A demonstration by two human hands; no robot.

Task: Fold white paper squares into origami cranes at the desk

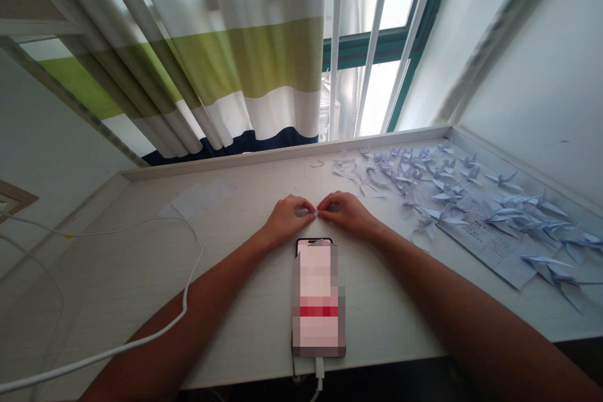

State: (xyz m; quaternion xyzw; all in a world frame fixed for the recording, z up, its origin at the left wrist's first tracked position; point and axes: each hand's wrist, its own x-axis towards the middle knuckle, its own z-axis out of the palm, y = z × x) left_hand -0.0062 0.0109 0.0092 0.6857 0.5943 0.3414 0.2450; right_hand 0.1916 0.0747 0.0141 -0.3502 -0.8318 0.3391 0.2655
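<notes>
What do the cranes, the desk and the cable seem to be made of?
Cranes: thin pale lilac paper, matte, with sharp fold creases. Desk: pale matte surface with fine wood grain, maybe laminate or wood; unclear which. Cable: smooth white plastic or rubber, slightly glossy, curving loosely.

The small pale piece of paper (315, 213) was pinched between the fingers of the left hand (288, 218) and the right hand (348, 214), whose tips met over it. Only a thin whitish sliver showed in the gap between the two hands. The rest was hidden under the curled fingers, so its shape and folds could not be made out. It sat low, at or just above the surface of the light wood-grain worktop (235, 251), near the middle.
</notes>
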